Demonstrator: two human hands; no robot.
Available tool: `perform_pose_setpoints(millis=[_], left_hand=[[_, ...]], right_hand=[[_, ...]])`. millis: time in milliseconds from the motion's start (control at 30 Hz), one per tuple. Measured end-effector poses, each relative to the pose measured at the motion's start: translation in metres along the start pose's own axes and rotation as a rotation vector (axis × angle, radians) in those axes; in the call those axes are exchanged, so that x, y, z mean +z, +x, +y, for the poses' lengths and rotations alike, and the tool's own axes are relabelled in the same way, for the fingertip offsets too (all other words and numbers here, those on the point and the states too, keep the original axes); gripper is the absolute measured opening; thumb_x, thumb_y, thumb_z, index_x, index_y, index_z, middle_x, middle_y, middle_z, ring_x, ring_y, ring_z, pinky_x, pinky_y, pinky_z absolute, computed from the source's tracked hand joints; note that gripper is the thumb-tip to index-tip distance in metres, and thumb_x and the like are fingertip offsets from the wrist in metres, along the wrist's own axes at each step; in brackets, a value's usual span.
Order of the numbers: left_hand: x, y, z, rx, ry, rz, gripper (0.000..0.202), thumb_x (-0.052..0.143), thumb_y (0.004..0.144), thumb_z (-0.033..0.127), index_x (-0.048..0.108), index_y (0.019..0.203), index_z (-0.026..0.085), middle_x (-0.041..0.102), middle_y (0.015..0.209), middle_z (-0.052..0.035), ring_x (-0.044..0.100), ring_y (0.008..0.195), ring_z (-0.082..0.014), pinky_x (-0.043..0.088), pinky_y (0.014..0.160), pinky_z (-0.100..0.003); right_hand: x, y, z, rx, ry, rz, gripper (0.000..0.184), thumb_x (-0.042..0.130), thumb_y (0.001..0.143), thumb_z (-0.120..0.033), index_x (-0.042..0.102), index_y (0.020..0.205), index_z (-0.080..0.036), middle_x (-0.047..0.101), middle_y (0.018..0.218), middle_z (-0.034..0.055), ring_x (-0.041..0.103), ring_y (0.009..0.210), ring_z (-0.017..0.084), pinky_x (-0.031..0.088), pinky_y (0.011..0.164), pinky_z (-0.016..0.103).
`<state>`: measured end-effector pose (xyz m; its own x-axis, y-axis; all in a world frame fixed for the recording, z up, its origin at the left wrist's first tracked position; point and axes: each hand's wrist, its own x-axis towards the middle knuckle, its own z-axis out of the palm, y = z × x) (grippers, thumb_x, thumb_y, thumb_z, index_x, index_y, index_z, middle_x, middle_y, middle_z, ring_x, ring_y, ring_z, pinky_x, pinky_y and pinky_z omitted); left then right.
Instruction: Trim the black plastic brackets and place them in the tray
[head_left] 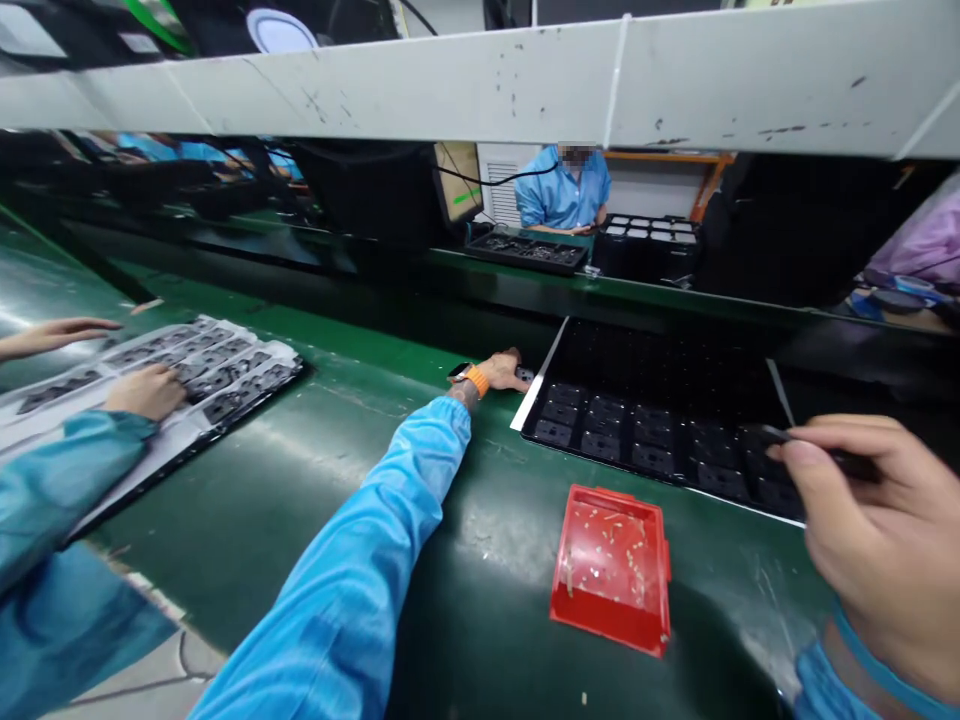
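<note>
My left hand (501,370), with an orange watch band at the wrist, reaches far out over the green bench. Its fingers close round a small dark flat part (524,374) beside the left edge of a black tray (615,462). That tray has rows of pockets with flat black parts in the nearer ones. At the right, my right hand (877,530) pinches a slim dark object (769,437) between thumb and forefinger, over the tray's right side. Its kind is not clear. In front of the tray lies a red open bin (611,570) with small pale bits in it.
On the left, a co-worker's hands (146,392) are over another tray (225,425) of dark parts with a white liner. A pale beam (450,95) crosses above the bench. Behind it sit a person in blue (562,190), a monitor (459,185) and more trays (529,250).
</note>
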<state>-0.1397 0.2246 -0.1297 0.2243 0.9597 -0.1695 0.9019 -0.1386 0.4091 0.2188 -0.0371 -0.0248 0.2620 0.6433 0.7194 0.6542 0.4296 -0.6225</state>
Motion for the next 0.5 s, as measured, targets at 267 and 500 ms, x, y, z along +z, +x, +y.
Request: perform_pose_setpoints(millis=[267,500], left_hand=[[-0.006,-0.123,-0.010,0.212,-0.207,-0.022,0.022,0.052,0.100,0.035,0.063,0.107,0.017,0.064,0.069,0.0024,0.063,0.060,-0.0140,0.052,0.057,-0.024],[0.031,-0.212,0.027,0.274,-0.210,0.280,0.026,0.059,0.089,0.037,0.071,0.105,0.021,0.074,0.100,-0.0110,0.071,0.097,-0.0299,0.058,0.090,-0.046]], right_hand=[[0.010,0.004,-0.010,-0.099,0.124,-0.225,0.007,0.068,0.096,-0.019,0.069,0.090,-0.022,0.069,0.089,0.0009,0.068,0.076,0.017,0.054,0.067,0.032],[0.025,-0.006,-0.024,-0.331,0.194,-0.293,0.012,0.064,0.094,-0.011,0.069,0.090,-0.021,0.068,0.083,0.0027,0.065,0.075,0.019,0.054,0.065,0.033]])
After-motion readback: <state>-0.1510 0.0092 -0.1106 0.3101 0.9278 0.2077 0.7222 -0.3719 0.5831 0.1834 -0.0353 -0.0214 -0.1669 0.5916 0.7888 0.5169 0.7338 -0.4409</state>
